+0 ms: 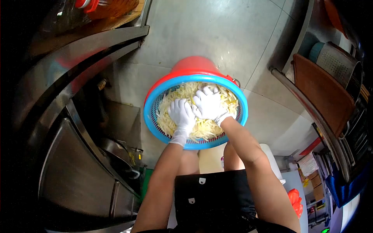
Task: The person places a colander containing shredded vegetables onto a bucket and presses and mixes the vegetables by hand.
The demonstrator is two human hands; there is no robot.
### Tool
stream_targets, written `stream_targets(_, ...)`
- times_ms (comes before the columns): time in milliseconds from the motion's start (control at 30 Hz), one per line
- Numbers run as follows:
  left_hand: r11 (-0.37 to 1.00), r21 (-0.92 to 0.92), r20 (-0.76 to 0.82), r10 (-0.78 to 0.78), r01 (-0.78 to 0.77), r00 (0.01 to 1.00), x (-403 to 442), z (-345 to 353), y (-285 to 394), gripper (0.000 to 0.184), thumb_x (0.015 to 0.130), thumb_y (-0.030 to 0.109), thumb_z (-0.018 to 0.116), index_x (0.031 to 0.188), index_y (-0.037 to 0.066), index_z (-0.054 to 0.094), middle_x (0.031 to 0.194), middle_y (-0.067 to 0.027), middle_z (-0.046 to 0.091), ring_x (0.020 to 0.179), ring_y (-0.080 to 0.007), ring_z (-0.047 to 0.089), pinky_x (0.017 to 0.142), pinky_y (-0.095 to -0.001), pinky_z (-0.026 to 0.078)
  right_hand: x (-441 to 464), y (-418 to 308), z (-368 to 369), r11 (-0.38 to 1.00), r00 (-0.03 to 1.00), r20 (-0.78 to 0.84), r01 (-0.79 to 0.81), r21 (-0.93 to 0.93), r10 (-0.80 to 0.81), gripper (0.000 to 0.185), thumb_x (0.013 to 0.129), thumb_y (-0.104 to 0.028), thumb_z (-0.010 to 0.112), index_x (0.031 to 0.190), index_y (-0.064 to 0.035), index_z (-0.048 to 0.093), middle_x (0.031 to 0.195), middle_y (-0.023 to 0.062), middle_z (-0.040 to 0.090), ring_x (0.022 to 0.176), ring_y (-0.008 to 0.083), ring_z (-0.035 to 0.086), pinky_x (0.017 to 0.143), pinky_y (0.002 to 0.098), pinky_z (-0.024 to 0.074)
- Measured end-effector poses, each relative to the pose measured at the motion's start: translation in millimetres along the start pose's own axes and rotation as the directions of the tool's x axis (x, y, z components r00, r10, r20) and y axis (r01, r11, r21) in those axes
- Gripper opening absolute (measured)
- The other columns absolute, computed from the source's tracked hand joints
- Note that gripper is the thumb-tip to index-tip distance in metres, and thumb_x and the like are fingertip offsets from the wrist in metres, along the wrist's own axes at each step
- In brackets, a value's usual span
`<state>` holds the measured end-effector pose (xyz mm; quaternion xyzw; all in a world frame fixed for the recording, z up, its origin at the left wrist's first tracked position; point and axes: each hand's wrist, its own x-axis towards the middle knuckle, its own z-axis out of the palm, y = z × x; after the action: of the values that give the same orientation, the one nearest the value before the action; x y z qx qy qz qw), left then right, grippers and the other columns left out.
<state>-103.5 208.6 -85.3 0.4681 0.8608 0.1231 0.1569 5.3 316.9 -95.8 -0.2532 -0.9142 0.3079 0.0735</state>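
Observation:
Pale, thin shredded vegetable strips (204, 130) fill a blue plastic colander (244, 106), which sits on a red bucket (194, 65). My left hand (181, 113), in a white glove, lies on the left part of the shreds with its fingers stretched forward. Beside it, my right hand (208, 104), gloved the same way, rests palm down on the shreds right of the middle, fingers somewhat apart. Both palms touch the strips, and neither hand shows anything gripped. The undersides of the hands are hidden. What kind of vegetable it is cannot be told.
Grey floor tiles (210, 31) lie beyond the bucket. On the left stands a metal counter (77, 163), with a metal pan (118, 151) below it. A rack rail (311, 105) on the right holds a brown board (324, 93) and a perforated metal container (338, 62).

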Motion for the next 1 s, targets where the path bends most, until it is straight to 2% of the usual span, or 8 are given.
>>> stream_targets(100, 1.0, 0.0, 0.034, -0.008, 0.008, 0.999, 1, -1, 0, 0.022, 0.09, 0.028, 0.046, 0.086, 0.008, 0.053, 0.088, -0.0111, 0.054, 0.087, -0.034, 0.051, 0.077, -0.0467, 0.037, 2, 1, 0, 1.0, 1.0, -0.015, 0.009, -0.001, -0.009, 0.026, 0.076, -0.039, 0.057, 0.078, -0.0133, 0.059, 0.086, 0.007, 0.055, 0.092, 0.0283, 0.053, 0.076, 0.0542, 0.0393)
stream_targets(200, 1.0, 0.004, 0.058, -0.016, 0.016, 0.998, 3, -1, -2, 0.022, 0.088, 0.03, 0.048, 0.087, 0.009, 0.054, 0.088, -0.0107, 0.055, 0.087, -0.0339, 0.051, 0.078, -0.047, 0.037, 4, 1, -7, 1.0, 0.995, 0.096, -0.004, -0.012, 0.005, 0.026, 0.076, -0.039, 0.058, 0.078, -0.0131, 0.06, 0.086, 0.0072, 0.056, 0.092, 0.0283, 0.053, 0.076, 0.0538, 0.0406)
stream_targets(267, 0.999, -0.024, 0.07, -0.034, 0.035, 0.997, 1, 5, -8, 0.023, 0.084, 0.032, 0.052, 0.089, 0.01, 0.057, 0.089, -0.0096, 0.058, 0.088, -0.0332, 0.053, 0.079, -0.0474, 0.037, 4, 1, -5, 1.0, 0.996, 0.086, -0.007, 0.004, 0.007, 0.026, 0.076, -0.039, 0.058, 0.078, -0.0129, 0.06, 0.086, 0.0073, 0.056, 0.092, 0.0283, 0.053, 0.076, 0.0532, 0.0416)
stream_targets(400, 1.0, -0.005, 0.086, -0.007, 0.008, 0.996, 2, 5, -9, 0.023, 0.084, 0.031, 0.052, 0.089, 0.009, 0.057, 0.089, -0.0105, 0.057, 0.087, -0.0341, 0.052, 0.079, -0.0472, 0.038, 8, 1, -5, 1.0, 0.999, 0.041, -0.002, 0.025, 0.001, 0.027, 0.074, -0.039, 0.057, 0.075, -0.0117, 0.057, 0.081, 0.0083, 0.055, 0.084, 0.0294, 0.054, 0.077, 0.0517, 0.04)
stream_targets(700, 0.998, -0.057, 0.106, 0.037, -0.031, 0.994, 9, 1, -10, 0.019, 0.082, 0.025, 0.055, 0.087, 0.006, 0.053, 0.086, -0.0151, 0.053, 0.084, -0.038, 0.05, 0.073, -0.0492, 0.04, 12, 2, -3, 0.999, 1.0, -0.014, 0.012, 0.041, -0.012, 0.025, 0.072, -0.037, 0.06, 0.071, -0.0122, 0.055, 0.076, 0.0065, 0.055, 0.081, 0.0268, 0.055, 0.076, 0.049, 0.0427)
stream_targets(800, 0.997, -0.071, 0.107, 0.045, -0.037, 0.993, 12, -2, -7, 0.018, 0.082, 0.023, 0.054, 0.087, 0.006, 0.053, 0.086, -0.0154, 0.052, 0.084, -0.0385, 0.05, 0.075, -0.0492, 0.04, 12, 2, -2, 0.999, 1.0, -0.006, 0.004, 0.039, -0.004, 0.025, 0.071, -0.036, 0.06, 0.071, -0.012, 0.055, 0.077, 0.0065, 0.056, 0.082, 0.0264, 0.055, 0.076, 0.0482, 0.0433)
stream_targets(867, 0.996, -0.074, 0.105, 0.06, -0.052, 0.993, 15, -5, -5, 0.017, 0.081, 0.022, 0.054, 0.086, 0.006, 0.053, 0.085, -0.0155, 0.052, 0.084, -0.0388, 0.05, 0.075, -0.0494, 0.04, 12, 2, -3, 0.999, 0.998, 0.067, -0.005, 0.048, 0.002, 0.026, 0.074, -0.038, 0.06, 0.076, -0.0116, 0.059, 0.082, 0.0072, 0.058, 0.088, 0.0273, 0.055, 0.077, 0.0508, 0.0435)
stream_targets(1000, 0.998, -0.058, 0.156, 0.014, -0.005, 0.988, 10, 6, -18, 0.021, 0.085, 0.027, 0.05, 0.085, 0.007, 0.055, 0.087, -0.0166, 0.055, 0.087, -0.0386, 0.051, 0.079, -0.0505, 0.04, 16, 3, -4, 0.999, 0.992, 0.126, -0.005, 0.048, -0.001, 0.029, 0.076, -0.038, 0.059, 0.08, -0.0102, 0.061, 0.085, 0.0086, 0.059, 0.093, 0.0292, 0.055, 0.078, 0.052, 0.0441)
